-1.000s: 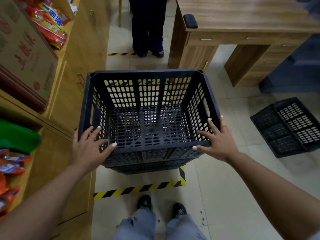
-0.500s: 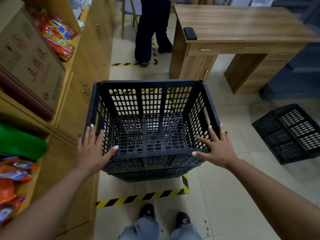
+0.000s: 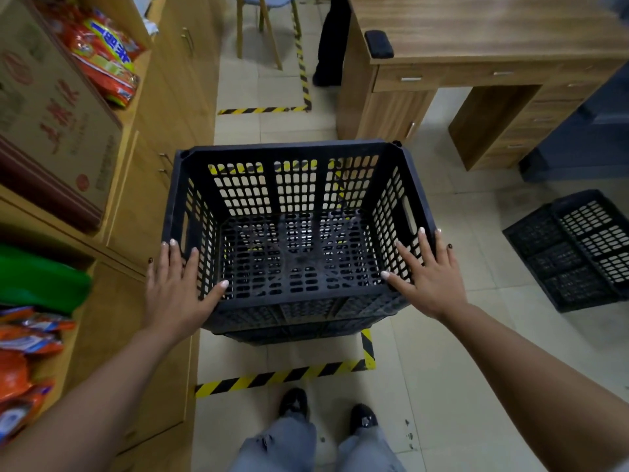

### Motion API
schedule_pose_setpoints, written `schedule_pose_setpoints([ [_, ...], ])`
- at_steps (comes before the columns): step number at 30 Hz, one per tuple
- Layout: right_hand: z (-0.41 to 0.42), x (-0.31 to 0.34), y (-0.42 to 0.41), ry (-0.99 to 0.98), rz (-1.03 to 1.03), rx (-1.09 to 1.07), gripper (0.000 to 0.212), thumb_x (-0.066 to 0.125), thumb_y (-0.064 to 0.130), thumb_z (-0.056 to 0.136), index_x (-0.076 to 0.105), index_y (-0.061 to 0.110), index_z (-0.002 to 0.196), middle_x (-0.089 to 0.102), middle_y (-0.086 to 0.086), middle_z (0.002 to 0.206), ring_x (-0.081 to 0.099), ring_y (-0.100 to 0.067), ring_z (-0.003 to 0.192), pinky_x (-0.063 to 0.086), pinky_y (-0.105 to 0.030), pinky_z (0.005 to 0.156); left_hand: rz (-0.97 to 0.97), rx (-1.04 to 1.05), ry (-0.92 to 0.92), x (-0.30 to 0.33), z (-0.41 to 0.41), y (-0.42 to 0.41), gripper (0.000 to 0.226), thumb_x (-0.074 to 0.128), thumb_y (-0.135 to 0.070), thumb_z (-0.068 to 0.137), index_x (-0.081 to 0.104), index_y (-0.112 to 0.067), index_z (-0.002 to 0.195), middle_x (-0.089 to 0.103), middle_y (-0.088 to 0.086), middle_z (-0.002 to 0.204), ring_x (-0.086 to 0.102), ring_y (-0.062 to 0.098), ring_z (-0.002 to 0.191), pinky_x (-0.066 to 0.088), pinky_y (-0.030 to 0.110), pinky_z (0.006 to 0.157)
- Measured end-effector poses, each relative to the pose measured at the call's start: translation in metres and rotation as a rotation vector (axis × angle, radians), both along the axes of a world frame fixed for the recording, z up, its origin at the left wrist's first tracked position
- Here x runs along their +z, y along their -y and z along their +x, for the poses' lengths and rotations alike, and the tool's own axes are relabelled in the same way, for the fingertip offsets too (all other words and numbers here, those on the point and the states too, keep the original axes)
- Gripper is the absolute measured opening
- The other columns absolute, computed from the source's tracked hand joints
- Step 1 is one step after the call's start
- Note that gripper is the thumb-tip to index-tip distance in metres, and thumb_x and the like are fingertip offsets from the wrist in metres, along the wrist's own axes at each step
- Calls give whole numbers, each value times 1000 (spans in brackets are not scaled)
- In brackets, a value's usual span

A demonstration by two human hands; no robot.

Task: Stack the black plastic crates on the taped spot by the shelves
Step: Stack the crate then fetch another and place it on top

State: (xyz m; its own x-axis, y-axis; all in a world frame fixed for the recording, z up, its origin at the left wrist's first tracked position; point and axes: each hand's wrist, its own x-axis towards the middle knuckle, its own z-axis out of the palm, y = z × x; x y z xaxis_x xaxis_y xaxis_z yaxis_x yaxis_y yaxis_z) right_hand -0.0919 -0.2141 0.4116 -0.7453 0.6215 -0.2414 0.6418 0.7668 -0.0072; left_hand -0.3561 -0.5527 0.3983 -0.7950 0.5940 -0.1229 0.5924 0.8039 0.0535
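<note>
While both hands press flat, fingers straight, left hand [image 3: 173, 287] and right hand [image 3: 429, 274] flank crate [image 3: 296, 212] stacked inside tape [image 3: 282, 378]; spare crate [image 3: 578, 248] at 3 o'clock.

The top crate [image 3: 299, 226] sits on a lower crate [image 3: 292, 330] inside the taped spot [image 3: 282, 378], just right of the shelves [image 3: 143, 206]. Another crate [image 3: 578, 250] lies well apart to the right; the desk [image 3: 476, 39] stands beyond.
</note>
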Motion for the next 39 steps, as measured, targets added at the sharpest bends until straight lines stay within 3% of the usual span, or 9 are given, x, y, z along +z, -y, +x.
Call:
schedule_pose_setpoints([
  [14, -4, 1, 3, 19, -26, -16, 92, -3, 86, 70, 13, 41, 148, -6, 0, 160, -32, -25, 140, -1, -48, 116, 9, -25, -26, -1, -11, 0, 96, 5, -77, 79, 23, -15, 150, 5, 12, 159, -11, 22, 146, 5, 45, 116],
  [19, -7, 0, 0, 18, -33, -30, 89, 2, 86, 72, 14, 40, 148, -4, 2, 160, -33, -24, 139, 3, -49, 117, 33, -13, -37, -2, -11, -3, 89, 11, -74, 82, 35, -17, 146, 19, 10, 158, -4, 23, 147, 10, 49, 116],
  [30, -10, 6, 1, 65, -36, -36, 97, -6, 87, 66, 19, 42, 147, -3, 2, 160, -31, -24, 140, 3, -50, 116, 18, -43, -43, 0, -12, -3, 86, 12, -73, 81, 41, -20, 143, 27, 8, 156, -6, 26, 147, 6, 48, 116],
  [33, -10, 9, -1, 86, -72, -39, 106, -13, 91, 55, 13, 46, 147, -8, 2, 160, -31, -25, 140, -3, -52, 115, -28, -40, -23, 3, -10, -4, 87, 11, -73, 81, 37, -20, 145, 24, 6, 157, -10, 26, 146, 2, 47, 116],
  [36, -8, 15, 4, 68, -108, -42, 115, -19, 93, 47, 8, 45, 148, -14, -1, 159, -27, -25, 142, -5, -51, 115, -89, -40, 41, 12, -9, -6, 84, 10, -71, 86, 23, -17, 150, 8, 8, 160, -16, 26, 145, -5, 46, 116],
  [39, -2, 28, 14, -50, -117, -33, 102, -8, 90, 63, 11, 40, 150, -16, -3, 159, -21, -21, 144, -3, -46, 116, -82, -100, 64, 29, -3, -13, 77, 15, -64, 92, 19, -15, 151, 10, 8, 160, -4, 23, 147, 0, 44, 119],
])
